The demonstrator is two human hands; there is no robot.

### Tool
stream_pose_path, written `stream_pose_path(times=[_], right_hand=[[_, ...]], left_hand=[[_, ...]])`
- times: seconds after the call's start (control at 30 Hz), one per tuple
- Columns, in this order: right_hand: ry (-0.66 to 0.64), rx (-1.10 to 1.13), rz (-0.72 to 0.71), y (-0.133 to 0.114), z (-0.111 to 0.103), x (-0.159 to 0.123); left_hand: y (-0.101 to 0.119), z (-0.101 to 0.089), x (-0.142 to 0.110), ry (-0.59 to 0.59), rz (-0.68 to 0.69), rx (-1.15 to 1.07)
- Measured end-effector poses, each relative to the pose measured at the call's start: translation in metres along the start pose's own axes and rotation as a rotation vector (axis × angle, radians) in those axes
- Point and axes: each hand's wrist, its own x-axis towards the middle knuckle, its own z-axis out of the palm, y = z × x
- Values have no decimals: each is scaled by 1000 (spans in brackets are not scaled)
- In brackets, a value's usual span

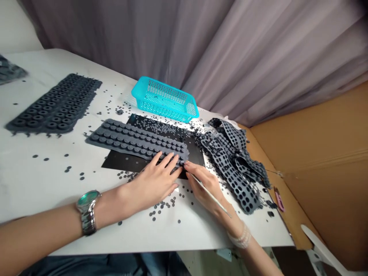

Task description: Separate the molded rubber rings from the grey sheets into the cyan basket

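Note:
A dark grey rubber sheet with rows of round raised pieces [138,138] lies slantwise across a black mat [120,161]. My left hand [158,178], fingers spread, rests on the sheet's near right end. Pinched in my right hand [205,186] is a thin, pale, pen-like stick [211,194]. Its tip meets the sheet's right corner, but my fingers hide what kind of tip it has. Small dark discs [161,124] are scattered over the mat and around both hands.
A turquoise plastic basket [165,107] stands behind the mat. Another studded rubber sheet [54,103] lies at left. Punched-out rubber strips [232,168] are heaped at right, near a pink-handled tool [278,200]. Cardboard [316,165] borders the white table's right side; a grey curtain [161,42] hangs behind.

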Motion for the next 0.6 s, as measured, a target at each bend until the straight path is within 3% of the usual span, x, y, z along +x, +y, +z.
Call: stream_pose_path(times=[0.2, 0.37, 0.6], right_hand=[[-172, -50, -24, -2, -7, 6], [-199, 39, 45, -8, -8, 7], [68, 50, 272, 10, -16, 3]], left_hand=[[2, 2, 0, -6, -10, -23], [4, 0, 1, -35, -26, -22], [5, -1, 0, -31, -44, -26]])
